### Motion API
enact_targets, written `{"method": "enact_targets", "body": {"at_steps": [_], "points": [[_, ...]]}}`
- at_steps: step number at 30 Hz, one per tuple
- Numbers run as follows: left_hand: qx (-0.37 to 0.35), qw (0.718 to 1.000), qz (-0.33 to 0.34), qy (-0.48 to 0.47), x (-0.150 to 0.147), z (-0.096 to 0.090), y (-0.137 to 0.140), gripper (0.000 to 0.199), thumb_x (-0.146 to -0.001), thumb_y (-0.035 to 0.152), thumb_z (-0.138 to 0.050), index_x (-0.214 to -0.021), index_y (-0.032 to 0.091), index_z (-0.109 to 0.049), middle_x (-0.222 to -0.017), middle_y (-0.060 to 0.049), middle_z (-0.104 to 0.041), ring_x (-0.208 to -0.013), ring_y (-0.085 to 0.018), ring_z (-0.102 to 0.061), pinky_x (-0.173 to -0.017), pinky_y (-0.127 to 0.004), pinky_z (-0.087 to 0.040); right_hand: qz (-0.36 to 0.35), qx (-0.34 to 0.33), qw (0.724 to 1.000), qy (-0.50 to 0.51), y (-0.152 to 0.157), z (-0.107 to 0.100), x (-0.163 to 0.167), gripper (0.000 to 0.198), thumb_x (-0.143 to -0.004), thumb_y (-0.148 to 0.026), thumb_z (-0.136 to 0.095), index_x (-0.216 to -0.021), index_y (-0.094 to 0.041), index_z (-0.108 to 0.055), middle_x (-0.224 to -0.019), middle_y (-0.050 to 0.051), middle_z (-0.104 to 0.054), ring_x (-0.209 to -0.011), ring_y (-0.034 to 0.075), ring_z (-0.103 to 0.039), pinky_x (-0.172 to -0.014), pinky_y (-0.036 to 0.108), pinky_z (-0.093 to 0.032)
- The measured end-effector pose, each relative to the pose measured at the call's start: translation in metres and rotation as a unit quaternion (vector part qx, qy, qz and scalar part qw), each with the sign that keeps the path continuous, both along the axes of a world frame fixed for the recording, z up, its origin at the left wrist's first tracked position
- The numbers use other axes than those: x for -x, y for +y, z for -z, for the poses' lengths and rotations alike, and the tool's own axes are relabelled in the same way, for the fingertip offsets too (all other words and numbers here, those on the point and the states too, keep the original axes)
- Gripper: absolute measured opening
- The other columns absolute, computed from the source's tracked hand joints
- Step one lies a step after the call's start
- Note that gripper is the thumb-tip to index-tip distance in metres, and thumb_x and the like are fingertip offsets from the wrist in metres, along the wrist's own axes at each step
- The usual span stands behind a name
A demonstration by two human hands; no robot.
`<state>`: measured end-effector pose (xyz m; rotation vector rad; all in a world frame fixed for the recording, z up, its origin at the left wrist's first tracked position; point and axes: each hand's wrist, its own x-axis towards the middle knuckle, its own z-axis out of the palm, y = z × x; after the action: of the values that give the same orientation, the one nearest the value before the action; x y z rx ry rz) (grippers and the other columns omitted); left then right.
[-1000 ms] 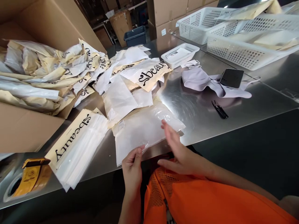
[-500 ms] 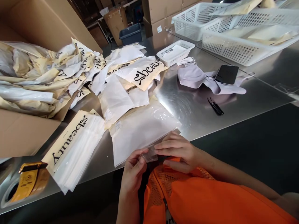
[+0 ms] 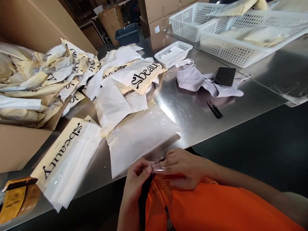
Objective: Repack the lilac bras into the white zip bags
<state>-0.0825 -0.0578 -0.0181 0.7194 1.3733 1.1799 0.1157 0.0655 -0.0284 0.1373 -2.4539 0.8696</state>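
Observation:
A small piece of clear tape shines between my two hands, just off the table's front edge and over the orange mesh vest. My left hand pinches its left end between thumb and forefinger. The fingers of my right hand lie together with the film against their tips; the thumb is bent beneath. Just beyond my hands rests a large flat white bag. Left of it lies a stack of flat clear bags with "beauty" headers.
A heap of packed bags fills the carton at left. A yellow tape dispenser sits near left. Black snips, a phone on lilac fabric, and white baskets are on the right.
My hands have drawn closer together and moved slightly down, and the clear tape now lies against my right fingertips. The view has shifted a little to the right.

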Motion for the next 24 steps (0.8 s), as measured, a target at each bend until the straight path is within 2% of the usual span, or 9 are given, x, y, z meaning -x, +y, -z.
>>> {"method": "enact_targets", "body": {"at_steps": [3, 6, 10, 12, 13, 15, 18, 21, 24], "points": [[-0.058, 0.997, -0.029, 0.046, -0.007, 0.011, 0.002, 0.042, -0.078, 0.044, -0.074, -0.060, 0.014, -0.050, -0.061, 0.003, -0.045, -0.058, -0.008, -0.040, -0.057, -0.019, -0.036, -0.047, 0.080, 0.995, -0.023, 0.001, 0.000, -0.001, 0.071, -0.090, -0.044, -0.046, -0.155, -0.024, -0.024, -0.120, 0.007, -0.067, -0.096, 0.017, -0.064, -0.080, 0.032, -0.044], [-0.106, 0.991, -0.078, 0.001, -0.015, 0.020, 0.008, 0.049, -0.073, 0.045, -0.078, -0.059, 0.015, -0.042, -0.066, 0.004, -0.042, -0.057, -0.006, -0.038, -0.054, -0.018, -0.035, -0.061, 0.106, 0.992, -0.022, 0.005, -0.002, 0.001, 0.075, -0.089, -0.044, -0.050, -0.156, -0.025, -0.021, -0.126, 0.007, -0.063, -0.111, 0.020, -0.059, -0.092, 0.036, -0.044], [-0.139, 0.973, -0.165, -0.081, -0.015, 0.022, 0.017, 0.047, -0.069, 0.051, -0.079, -0.074, 0.020, -0.044, -0.077, 0.005, -0.047, -0.052, -0.005, -0.039, -0.051, -0.020, -0.039, -0.059, 0.110, 0.992, -0.016, 0.012, -0.013, -0.002, 0.077, -0.086, -0.039, -0.059, -0.154, -0.024, -0.027, -0.128, 0.008, -0.062, -0.115, 0.020, -0.056, -0.099, 0.035, -0.044], [-0.197, 0.965, -0.171, 0.029, -0.012, 0.020, 0.020, 0.038, -0.083, 0.060, -0.060, -0.091, 0.024, -0.051, -0.091, 0.001, -0.055, -0.065, -0.012, -0.054, -0.063, -0.028, -0.049, -0.045, 0.104, 0.993, -0.029, 0.019, -0.019, -0.010, 0.077, -0.087, -0.039, -0.060, -0.155, -0.024, -0.025, -0.135, 0.008, -0.058, -0.124, 0.020, -0.052, -0.105, 0.035, -0.042], [-0.230, 0.950, -0.158, 0.142, -0.012, 0.021, 0.021, 0.039, -0.087, 0.061, -0.052, -0.103, 0.025, -0.054, -0.104, -0.004, -0.058, -0.084, -0.018, -0.061, -0.076, -0.036, -0.052, -0.014, 0.093, 0.995, -0.032, 0.024, -0.021, -0.014, 0.078, -0.088, -0.041, -0.060, -0.155, -0.025, -0.023, -0.141, 0.008, -0.053, -0.130, 0.021, -0.047, -0.109, 0.036, -0.039], [-0.260, 0.866, -0.093, 0.417, -0.017, 0.026, 0.023, 0.051, -0.089, 0.057, -0.051, -0.128, 0.023, -0.052, -0.134, -0.014, -0.052, -0.129, -0.033, -0.046, -0.105, -0.054, -0.037, 0.100, 0.045, 0.993, -0.038, 0.040, -0.023, -0.023, 0.084, -0.088, -0.048, -0.060, -0.157, -0.027, -0.017, -0.154, 0.008, -0.035, -0.143, 0.025, -0.032, -0.116, 0.042, -0.031], [-0.210, 0.721, 0.037, 0.659, -0.034, 0.049, 0.025, 0.069, -0.089, 0.048, -0.055, -0.147, 0.015, -0.038, -0.155, -0.019, -0.033, -0.146, -0.038, -0.019, -0.116, -0.060, -0.014, 0.292, -0.063, 0.953, -0.047, 0.074, -0.022, -0.028, 0.092, -0.085, -0.058, -0.061, -0.157, -0.032, -0.010, -0.162, 0.007, -0.013, -0.149, 0.034, -0.013, -0.118, 0.054, -0.020], [-0.185, 0.674, 0.059, 0.713, -0.052, 0.079, 0.023, 0.072, -0.087, 0.050, -0.055, -0.147, 0.013, -0.040, -0.155, -0.020, -0.033, -0.145, -0.038, -0.024, -0.116, -0.058, -0.017, 0.365, -0.128, 0.916, -0.107, 0.105, -0.016, -0.021, 0.092, -0.086, -0.066, -0.053, -0.157, -0.033, -0.004, -0.162, 0.007, -0.009, -0.149, 0.039, -0.005, -0.111, 0.062, -0.022], [-0.191, 0.659, 0.035, 0.726, -0.060, 0.099, 0.019, 0.072, -0.084, 0.055, -0.059, -0.143, 0.016, -0.047, -0.152, -0.020, -0.038, -0.143, -0.039, -0.028, -0.115, -0.058, -0.018, 0.340, -0.146, 0.915, -0.164, 0.119, -0.006, -0.005, 0.090, -0.087, -0.071, -0.045, -0.157, -0.028, -0.008, -0.162, 0.008, -0.011, -0.149, 0.039, 0.000, -0.111, 0.064, -0.020]]}}
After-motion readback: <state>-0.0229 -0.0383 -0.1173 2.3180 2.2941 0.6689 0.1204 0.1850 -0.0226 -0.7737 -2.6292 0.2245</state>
